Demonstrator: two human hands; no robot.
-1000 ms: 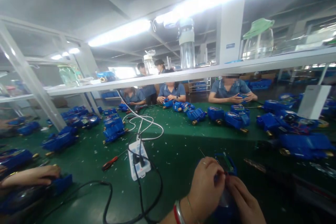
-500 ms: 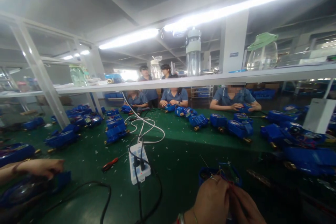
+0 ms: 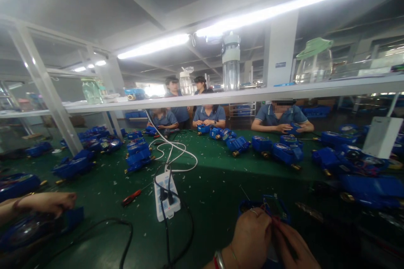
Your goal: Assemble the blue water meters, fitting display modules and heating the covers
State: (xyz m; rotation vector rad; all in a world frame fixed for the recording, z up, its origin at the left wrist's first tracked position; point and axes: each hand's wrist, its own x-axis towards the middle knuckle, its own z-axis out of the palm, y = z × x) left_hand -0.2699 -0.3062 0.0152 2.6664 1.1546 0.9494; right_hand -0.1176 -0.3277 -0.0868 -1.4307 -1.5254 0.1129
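Observation:
My left hand [image 3: 252,232], with a ring on one finger and bands at the wrist, is closed in a pinch. My right hand [image 3: 295,243] is pressed against it, fingers also closed. Thin reddish wires [image 3: 275,221] run between my fingertips; their ends are hidden. Just beyond the fingers lies an opened blue water meter [image 3: 285,217], a green circuit board [image 3: 277,205] showing inside its housing. Part of the meter is covered by my hands.
A white power strip [image 3: 167,201] with black cords lies left of my hands, beside a red screwdriver [image 3: 131,198]. Several blue meters [image 3: 285,153] with brass fittings line the green table. At far left, a co-worker's hand [image 3: 47,204] rests over another meter. A shelf [image 3: 195,100] crosses above.
My hands stay together over the meter, with only slight finger movement. The view has shifted a little. One seated co-worker's hands have moved slightly.

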